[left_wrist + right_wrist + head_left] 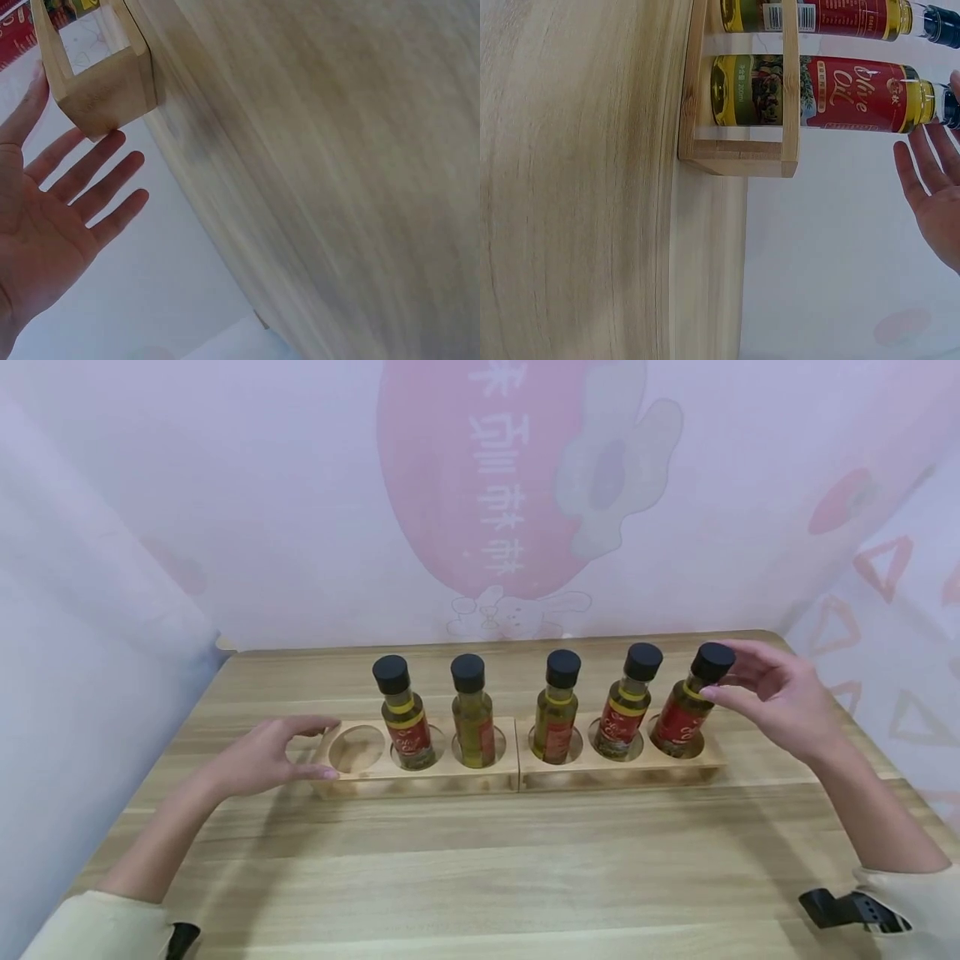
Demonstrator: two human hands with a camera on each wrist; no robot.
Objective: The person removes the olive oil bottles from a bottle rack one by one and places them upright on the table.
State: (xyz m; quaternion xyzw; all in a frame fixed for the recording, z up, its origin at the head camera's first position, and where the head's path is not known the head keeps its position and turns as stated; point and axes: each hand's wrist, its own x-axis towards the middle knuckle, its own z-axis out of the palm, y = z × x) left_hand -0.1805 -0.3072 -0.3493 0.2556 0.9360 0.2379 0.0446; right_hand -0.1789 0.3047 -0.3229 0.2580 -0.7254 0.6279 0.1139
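Observation:
Two wooden racks with round holes stand end to end: the left rack and the right rack. My left hand spans the left rack's outer end, thumb at the front corner and index finger at the back. In the left wrist view its fingers are straight and spread beside the rack end. My right hand holds the black cap of the rightmost olive oil bottle between thumb and fingers. That bottle leans slightly right in its hole; its red label faces the right wrist view.
Beside it in the right rack are a second bottle and a third bottle. The left rack carries two more, a red-labelled bottle and a turned bottle. A printed cloth hangs behind the wooden table.

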